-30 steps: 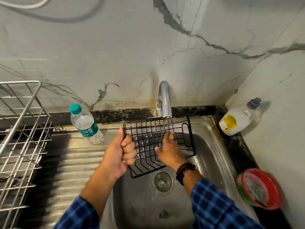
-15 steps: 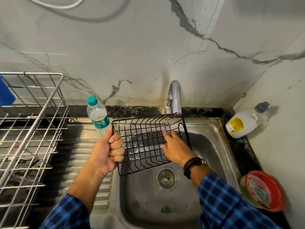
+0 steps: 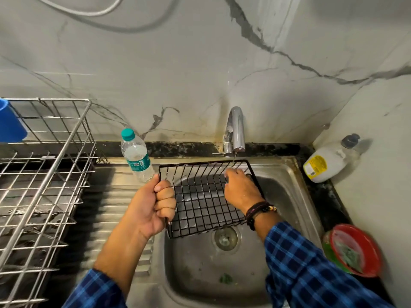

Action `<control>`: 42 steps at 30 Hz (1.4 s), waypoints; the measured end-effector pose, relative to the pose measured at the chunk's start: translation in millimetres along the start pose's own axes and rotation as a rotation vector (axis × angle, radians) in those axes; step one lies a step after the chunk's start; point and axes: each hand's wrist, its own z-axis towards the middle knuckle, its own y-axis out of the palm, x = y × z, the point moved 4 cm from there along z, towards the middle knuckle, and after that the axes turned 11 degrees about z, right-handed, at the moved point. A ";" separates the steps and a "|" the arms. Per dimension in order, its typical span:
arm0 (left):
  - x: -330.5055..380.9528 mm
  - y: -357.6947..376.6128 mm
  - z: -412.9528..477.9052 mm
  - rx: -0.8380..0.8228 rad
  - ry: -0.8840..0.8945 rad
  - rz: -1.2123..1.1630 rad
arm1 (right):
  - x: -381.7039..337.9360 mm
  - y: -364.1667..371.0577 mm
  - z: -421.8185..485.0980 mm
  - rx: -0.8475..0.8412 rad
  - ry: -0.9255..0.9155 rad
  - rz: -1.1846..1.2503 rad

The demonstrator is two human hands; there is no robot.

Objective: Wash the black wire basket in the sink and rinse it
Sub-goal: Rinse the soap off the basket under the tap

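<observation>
Now | left hand (image 3: 155, 205): grip fisted on black wire basket (image 3: 206, 201) (left rim) | right hand (image 3: 242, 190): on wires, grip unclear

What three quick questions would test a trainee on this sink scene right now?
1. True or false: the left hand grips the left edge of the black wire basket, held over the sink.
2. Which thing stands just left of the basket? A) plastic water bottle B) kettle C) frying pan
3. Fill in: the right hand touches the basket's far right corner, just below the ____.
Key: 1 true; 2 A; 3 faucet.
</observation>
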 end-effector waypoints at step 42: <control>-16.8 -27.4 32.7 0.780 0.242 1.009 | 60.4 -34.0 -40.3 0.423 -0.092 0.729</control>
